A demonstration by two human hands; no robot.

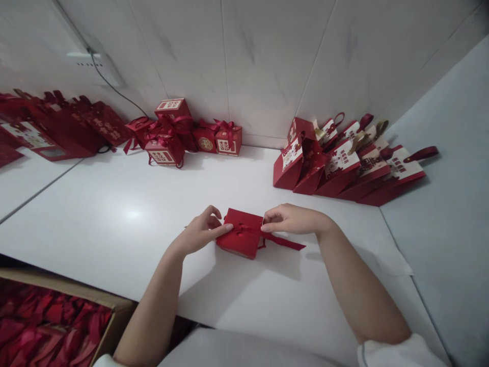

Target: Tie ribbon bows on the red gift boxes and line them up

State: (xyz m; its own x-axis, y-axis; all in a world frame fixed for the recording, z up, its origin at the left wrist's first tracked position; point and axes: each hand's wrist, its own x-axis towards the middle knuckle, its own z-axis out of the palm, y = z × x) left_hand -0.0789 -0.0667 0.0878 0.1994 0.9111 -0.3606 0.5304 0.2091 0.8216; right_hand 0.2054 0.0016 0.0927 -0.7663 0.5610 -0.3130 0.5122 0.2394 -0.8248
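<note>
A small red gift box [239, 247] lies on the white table in front of me, with a thin red ribbon [284, 241] tied in a bow across its top. One ribbon tail stretches out to the right over the table. At the box's left side is my left hand [200, 229], its thumb pressed at the bow's left part and its other fingers curled. My right hand [284, 218] pinches the ribbon at the box's right edge between thumb and fingers. Both hands partly hide the ribbon where they touch it.
Red gift boxes with bows [166, 153] stand by the tiled wall. Red handled bags [340, 165] lean in a row at the right, and more red bags [64, 130] at the left. A cardboard carton [124, 308] of red ribboned items sits at lower left. A cable [114, 89] hangs from a socket strip.
</note>
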